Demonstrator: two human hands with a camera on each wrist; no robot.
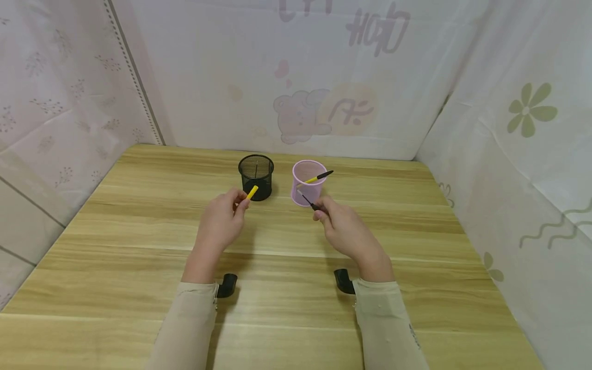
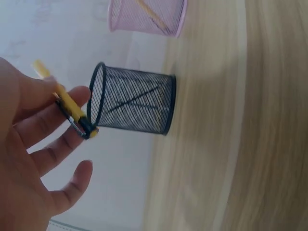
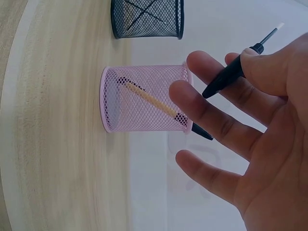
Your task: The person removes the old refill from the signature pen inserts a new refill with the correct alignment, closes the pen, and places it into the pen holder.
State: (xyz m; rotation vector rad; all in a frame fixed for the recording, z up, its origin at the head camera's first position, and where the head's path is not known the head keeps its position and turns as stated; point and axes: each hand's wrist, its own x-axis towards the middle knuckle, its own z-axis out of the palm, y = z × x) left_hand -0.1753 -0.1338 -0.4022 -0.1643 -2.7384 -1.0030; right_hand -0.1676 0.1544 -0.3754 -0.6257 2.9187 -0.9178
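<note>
My left hand (image 1: 221, 221) pinches a yellow pen barrel (image 2: 68, 100) with a black clip, between thumb and fingers. It is just in front of the black mesh pen cup (image 1: 263, 190). My right hand (image 1: 349, 228) pinches a black pen piece (image 3: 226, 78), from which a thin, pale-tipped rod sticks out. This hand is close to the front right of the pink mesh pen cup (image 3: 149, 74). A yellow-and-black pen (image 3: 151, 99) leans inside the pink cup, its black end above the rim. Thin dark sticks (image 2: 134, 99) stand in the black cup.
Both cups stand side by side toward the back of the wood-grain table (image 1: 287, 308). Printed cloth (image 1: 222, 77) hangs behind the table and at both sides. A black curved piece (image 1: 227, 285) is at the left cuff, and another black piece (image 1: 343, 281) is at the right cuff.
</note>
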